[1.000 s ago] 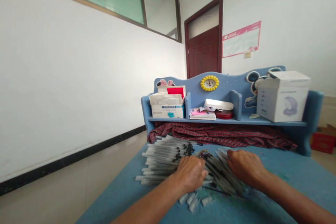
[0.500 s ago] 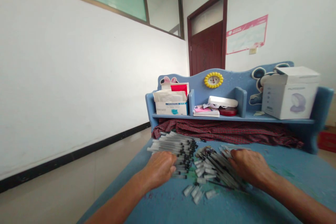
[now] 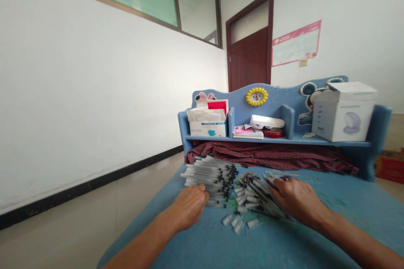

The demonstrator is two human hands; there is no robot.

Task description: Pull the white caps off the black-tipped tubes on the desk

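Observation:
A pile of clear pens with black ends (image 3: 205, 172) lies on the blue table, its ends facing right. My left hand (image 3: 191, 205) is closed at the near edge of this pile; its fingertips are hidden behind the knuckles. To the right is a second heap of slim pen parts (image 3: 263, 197), slanted and dark-lined. My right hand (image 3: 295, 197) rests at that heap's right side, fingers curled and closed, and what they grip is hidden. Loose translucent pen caps (image 3: 242, 198) lie between the two piles, and several more caps (image 3: 236, 222) lie closer to me.
Behind the pens, a red checked cloth (image 3: 271, 157) is bunched under the blue shelf (image 3: 208, 138). The shelf carries a mask box (image 3: 208, 128), papers (image 3: 248, 134), a red round tin (image 3: 273, 133) and a large white box (image 3: 344, 113). A white wall stands left.
The view has shifted slightly. Both hands stay close to their piles, with the left hand a little lower relative to the pens. The piles look much the same.

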